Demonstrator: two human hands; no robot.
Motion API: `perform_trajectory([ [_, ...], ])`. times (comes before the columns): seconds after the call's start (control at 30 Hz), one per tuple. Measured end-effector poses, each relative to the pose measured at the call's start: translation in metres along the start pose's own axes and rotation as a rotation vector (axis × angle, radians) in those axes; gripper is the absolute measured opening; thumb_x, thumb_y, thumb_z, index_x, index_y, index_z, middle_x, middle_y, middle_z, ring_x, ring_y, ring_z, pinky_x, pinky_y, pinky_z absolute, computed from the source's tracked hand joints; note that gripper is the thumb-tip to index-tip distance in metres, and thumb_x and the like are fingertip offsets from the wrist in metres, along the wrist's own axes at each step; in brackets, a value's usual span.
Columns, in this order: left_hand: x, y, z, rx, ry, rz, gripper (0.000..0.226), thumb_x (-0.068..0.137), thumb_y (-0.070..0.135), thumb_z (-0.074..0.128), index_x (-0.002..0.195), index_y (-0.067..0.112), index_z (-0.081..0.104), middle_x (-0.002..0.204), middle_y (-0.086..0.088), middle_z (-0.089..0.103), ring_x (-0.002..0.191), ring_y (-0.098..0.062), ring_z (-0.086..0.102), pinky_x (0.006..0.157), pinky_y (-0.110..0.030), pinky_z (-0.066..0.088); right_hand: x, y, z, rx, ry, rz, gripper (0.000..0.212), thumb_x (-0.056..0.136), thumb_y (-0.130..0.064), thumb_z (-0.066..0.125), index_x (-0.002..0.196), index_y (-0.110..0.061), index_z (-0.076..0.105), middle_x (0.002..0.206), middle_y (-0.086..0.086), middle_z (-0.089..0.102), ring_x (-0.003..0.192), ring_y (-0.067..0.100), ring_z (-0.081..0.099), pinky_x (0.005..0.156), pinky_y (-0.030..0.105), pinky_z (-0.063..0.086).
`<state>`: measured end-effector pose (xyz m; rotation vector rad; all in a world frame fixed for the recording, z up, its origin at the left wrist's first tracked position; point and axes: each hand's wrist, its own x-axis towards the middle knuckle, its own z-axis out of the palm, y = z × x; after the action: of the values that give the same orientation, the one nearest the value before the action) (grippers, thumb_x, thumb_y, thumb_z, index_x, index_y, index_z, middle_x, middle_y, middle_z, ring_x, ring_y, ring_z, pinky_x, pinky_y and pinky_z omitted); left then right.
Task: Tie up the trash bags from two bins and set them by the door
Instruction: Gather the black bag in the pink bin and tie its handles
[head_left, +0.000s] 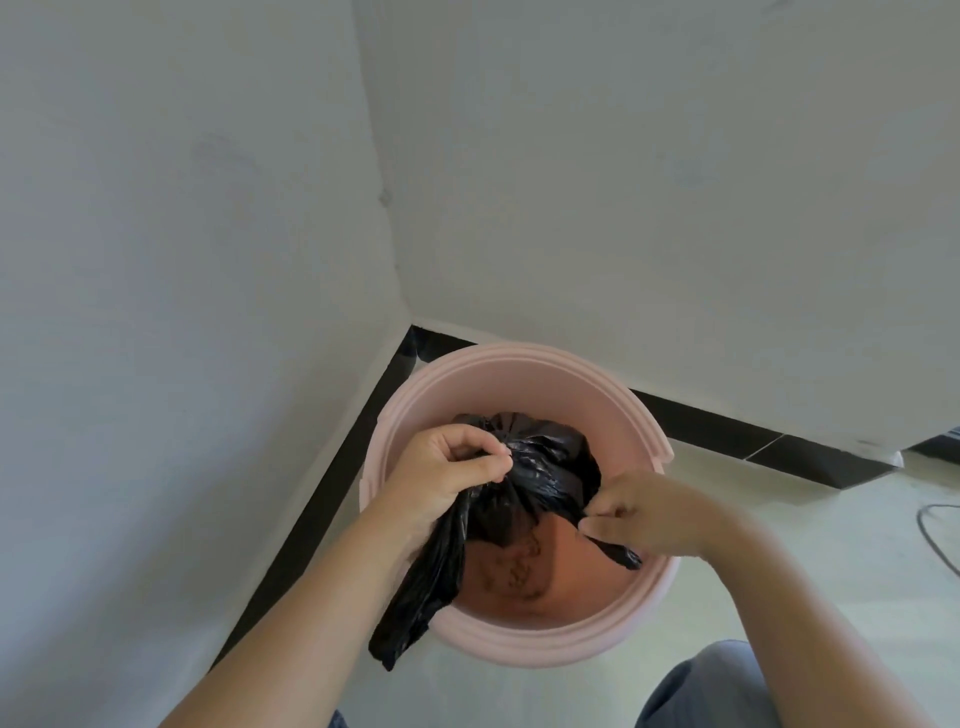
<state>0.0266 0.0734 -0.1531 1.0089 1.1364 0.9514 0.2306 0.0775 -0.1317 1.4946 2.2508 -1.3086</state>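
Hands, two of them, work over one round pink bin (519, 374) that stands on the floor (779, 545) in the corner of the room, where two white walls (156, 208) meet. One black trash bag (540, 467) sits inside the bin, bunched up at the top, near the middle of the picture.

The left hand (441, 467) is at about 9 o'clock from the bag's bunched top. Its fingers (480, 441) are curled and pinch the gathered plastic. One long black end of the bag hangs down under this hand and over the bin's rim toward 7 o'clock.

The right hand (639, 512) is at about 3 o'clock from the bag. Its fingers (597, 527) are curled tight and pinch one short black end of the bag, and the tip of that end sticks out below the hand.

The two ends cross between the hands, so the bag's top looks twisted, but I cannot tell if a knot is done.

Below the bag, the inside of the bin shows brown with some dark marks. One black strip (779, 452) runs along the bottom of each wall. One thin dark cord (930, 530) lies on the floor at 3 o'clock. One knee in grey-blue trousers (711, 686) shows at 5 o'clock.
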Motion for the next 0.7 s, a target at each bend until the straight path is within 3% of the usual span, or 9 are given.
perform_trajectory([
  [0.07, -0.002, 0.002, 0.0, 0.033, -0.047, 0.001, 0.035, 0.073, -0.017, 0.059, 0.055, 0.012, 0.055, 0.046, 0.01, 0.064, 0.051, 0.004, 0.06, 0.054, -0.007, 0.048, 0.001, -0.002, 0.001, -0.003, 0.116, -0.04, 0.016, 0.091, -0.02, 0.051, 0.097, -0.019, 0.065, 0.074, -0.015, 0.052, 0.062, -0.006, 0.045, 0.062, 0.008, 0.037],
  [0.1, -0.003, 0.003, -0.001, 0.066, -0.079, 0.002, 0.036, 0.073, -0.018, 0.059, 0.053, 0.013, 0.054, 0.048, 0.01, 0.065, 0.053, 0.004, 0.06, 0.055, -0.007, 0.048, 0.001, -0.006, 0.001, 0.051, 0.194, -0.045, 0.027, 0.09, -0.019, 0.053, 0.116, -0.022, 0.056, 0.082, -0.018, 0.052, 0.07, -0.007, 0.047, 0.064, 0.005, 0.039],
  [0.2, -0.006, 0.006, -0.003, 0.152, -0.179, 0.012, 0.044, 0.071, -0.018, 0.062, 0.049, 0.019, 0.055, 0.051, 0.011, 0.066, 0.056, 0.004, 0.06, 0.059, -0.008, 0.048, 0.004, -0.015, 0.004, 0.142, 0.463, -0.106, 0.047, 0.088, -0.016, 0.055, 0.131, -0.025, 0.04, 0.102, -0.018, 0.047, 0.089, 0.001, 0.049, 0.07, -0.001, 0.036],
  [0.27, -0.007, 0.008, -0.004, 0.212, -0.225, 0.016, 0.046, 0.071, -0.015, 0.063, 0.047, 0.024, 0.055, 0.052, 0.012, 0.064, 0.06, 0.005, 0.061, 0.063, -0.008, 0.048, 0.009, -0.022, 0.009, 0.053, 0.471, -0.159, 0.055, 0.087, -0.016, 0.056, 0.136, -0.027, 0.033, 0.116, -0.014, 0.041, 0.102, 0.001, 0.041, 0.076, -0.003, 0.029],
  [0.37, -0.008, 0.011, -0.005, 0.31, -0.278, 0.033, 0.048, 0.072, -0.009, 0.066, 0.046, 0.029, 0.057, 0.052, 0.015, 0.062, 0.06, 0.005, 0.058, 0.064, -0.007, 0.046, 0.021, -0.023, 0.02, 0.002, 0.399, -0.219, 0.046, 0.084, -0.013, 0.06, 0.128, -0.019, 0.048, 0.117, -0.001, 0.058, 0.1, 0.01, 0.052, 0.08, 0.007, 0.031],
  [0.4, -0.008, 0.011, -0.006, 0.337, -0.282, 0.044, 0.048, 0.073, -0.008, 0.066, 0.046, 0.031, 0.057, 0.052, 0.015, 0.061, 0.059, 0.005, 0.055, 0.064, -0.007, 0.045, 0.022, -0.026, 0.022, 0.034, 0.41, -0.228, 0.034, 0.084, -0.011, 0.06, 0.118, -0.014, 0.058, 0.105, 0.001, 0.064, 0.092, 0.012, 0.056, 0.074, 0.008, 0.034],
  [0.47, -0.008, 0.011, -0.008, 0.394, -0.218, 0.075, 0.047, 0.074, -0.005, 0.067, 0.049, 0.032, 0.053, 0.056, 0.013, 0.058, 0.056, 0.004, 0.051, 0.063, -0.01, 0.043, 0.024, -0.028, 0.022, 0.129, 0.446, -0.2, 0.016, 0.085, -0.008, 0.059, 0.098, -0.006, 0.067, 0.078, -0.011, 0.059, 0.071, 0.0, 0.051, 0.066, 0.008, 0.036],
  [0.63, -0.006, 0.006, -0.003, 0.591, 0.274, 0.258, 0.042, 0.075, -0.004, 0.06, 0.065, 0.033, 0.045, 0.072, 0.011, 0.057, 0.067, 0.006, 0.055, 0.067, -0.009, 0.039, 0.024, -0.038, 0.023, 0.186, 0.505, -0.241, 0.008, 0.083, -0.005, 0.059, 0.079, -0.002, 0.066, 0.066, -0.018, 0.045, 0.063, -0.014, 0.048, 0.063, 0.001, 0.035],
  [0.7, -0.005, 0.005, 0.0, 0.765, 0.402, 0.346, 0.034, 0.076, -0.008, 0.055, 0.079, 0.026, 0.052, 0.083, 0.003, 0.06, 0.082, -0.009, 0.06, 0.07, -0.015, 0.04, 0.025, -0.043, 0.028, 0.178, 0.48, -0.286, 0.011, 0.083, -0.004, 0.06, 0.073, 0.0, 0.062, 0.063, -0.014, 0.043, 0.062, -0.01, 0.047, 0.061, 0.004, 0.035],
])
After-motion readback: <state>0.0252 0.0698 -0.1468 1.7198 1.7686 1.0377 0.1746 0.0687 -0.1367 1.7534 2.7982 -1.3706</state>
